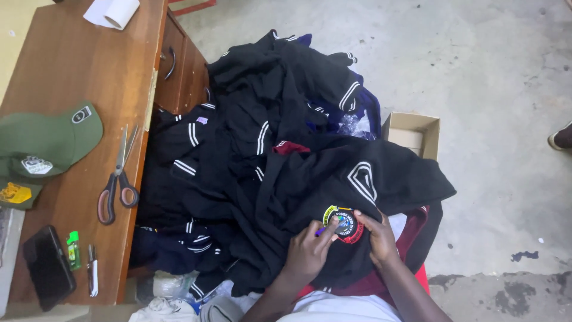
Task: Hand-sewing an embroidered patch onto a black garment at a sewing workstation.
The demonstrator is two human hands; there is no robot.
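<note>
Item in hand: a black garment (333,197) spread over the person's lap, at the near edge of a large heap of dark clothes (262,137). On it sits a round embroidered badge (344,223), black in the middle with a yellow, green and red rim.

Left hand (307,253): fingers pressed together around a small purple tool (320,231), too small to say what kind, its tip at the left edge of the badge.

Right hand (378,238): fingers spread flat on the cloth, thumb and forefinger at the badge's right rim, holding it taut.

Progress, as a judgement: work on this badge looks under way but not finished, since both hands are on it. The heap behind holds many more black pieces with white stripes; whether these are done or waiting cannot be told.

Badges, labels and packages:
- White diamond-shaped emblem (362,180) on the same garment, above the badge.
- Small open cardboard box (412,132), brown, on the concrete floor (494,71) just right of the heap.
- Clear plastic bag (355,125) showing among the clothes near the box.
- Green cap (50,140) on the wooden counter (71,65), with a small dark patch on top and a pale patch at the front; a yellow patch (14,192) lies below it.
- Roll of white paper (116,11) at the counter's far end.
- Scissors (119,176) with brown handles, a dark phone (47,266), a small green bottle (72,249) and a pen (93,277), all on the counter.
</note>
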